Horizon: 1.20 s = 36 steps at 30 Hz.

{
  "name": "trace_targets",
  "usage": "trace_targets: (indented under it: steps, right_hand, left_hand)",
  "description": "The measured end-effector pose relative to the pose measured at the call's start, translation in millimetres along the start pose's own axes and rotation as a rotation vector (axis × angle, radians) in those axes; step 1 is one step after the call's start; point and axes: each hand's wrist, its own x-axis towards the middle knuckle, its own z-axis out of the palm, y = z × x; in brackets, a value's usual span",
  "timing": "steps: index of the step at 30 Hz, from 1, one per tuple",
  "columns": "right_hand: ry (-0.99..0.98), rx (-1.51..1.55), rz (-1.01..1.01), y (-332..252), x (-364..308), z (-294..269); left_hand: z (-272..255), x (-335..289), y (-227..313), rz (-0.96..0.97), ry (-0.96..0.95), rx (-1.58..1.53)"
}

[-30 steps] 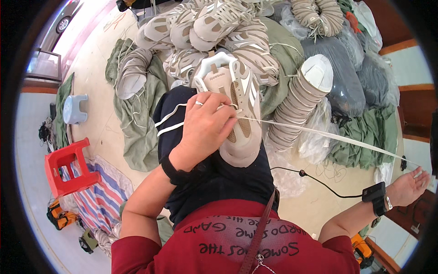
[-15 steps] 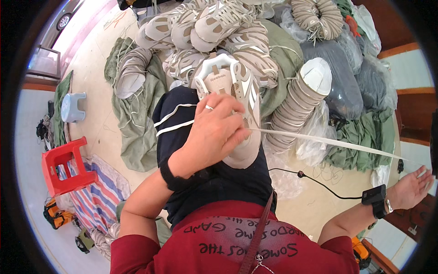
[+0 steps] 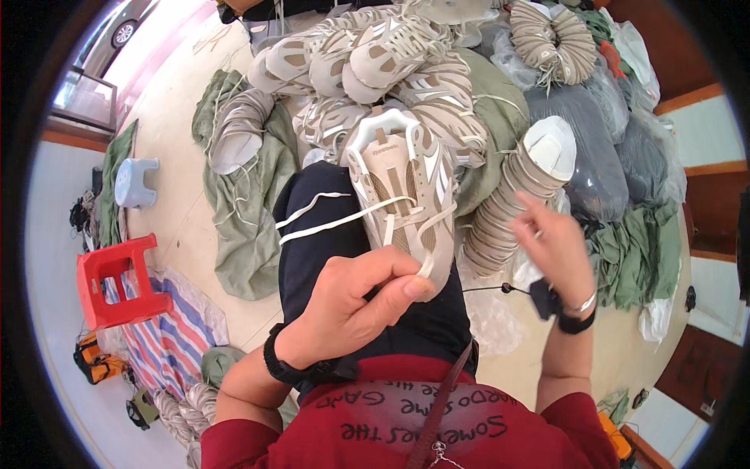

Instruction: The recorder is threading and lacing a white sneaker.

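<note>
A beige and white sneaker (image 3: 439,168) rests on my dark-trousered thigh, its padded collar away from me and its toe toward me. Cream shoelace (image 3: 328,227) runs through its lower eyelets, and two strands trail left across the trousers. Thumb and finger of my left hand (image 3: 355,309) are closed in a pinch on the lace by the toe. To the right of the sneaker, my right hand (image 3: 558,250) is raised in the air, index finger stretched out and the others loosely bent. I see nothing in it, though it is slightly blurred.
Beige sneakers (image 3: 379,66) lie heaped beyond my knees. A long stack of nested shoe uppers (image 3: 500,211) stands at right, near dark plastic-wrapped bundles (image 3: 578,148). At left are a red stool (image 3: 117,281), a blue stool (image 3: 137,184) and green cloth (image 3: 246,258).
My right hand has come back from the far right toward the sneaker, and the taut lace has gone slack. My left hand has moved down toward the toe, uncovering the tongue and eyelets.
</note>
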Motion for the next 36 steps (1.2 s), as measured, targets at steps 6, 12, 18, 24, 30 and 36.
trace_targets:
  steps: [6, 12, 18, 24, 30, 36]
  right_hand:
    - [0.043, 0.246, -0.325, -83.2, -15.1, 30.6]
    - [0.268, 0.188, -0.280, -49.8, -2.1, 41.9]
    - [0.437, 0.109, -0.126, 21.3, 0.8, 45.6]
    - [0.527, 0.202, 0.287, 100.7, -22.3, 45.9]
    - [0.680, 0.468, 0.548, 166.3, -62.4, 40.4]
    - [0.775, 0.632, 0.598, 190.3, -77.7, 42.7]
  left_hand:
    - [13.9, 6.5, -5.5, 0.040, -0.031, 0.081]
    - [13.8, 9.5, -9.3, 0.157, -0.109, 0.202]
    - [2.3, 5.7, -10.2, 0.190, -0.187, 0.185]
    - [-12.9, 5.7, -9.0, 0.341, -0.313, -0.005]
    - [-27.1, 9.8, -5.7, 0.366, -0.295, -0.159]
    - [-28.4, 6.5, 0.0, 0.289, -0.298, -0.162]
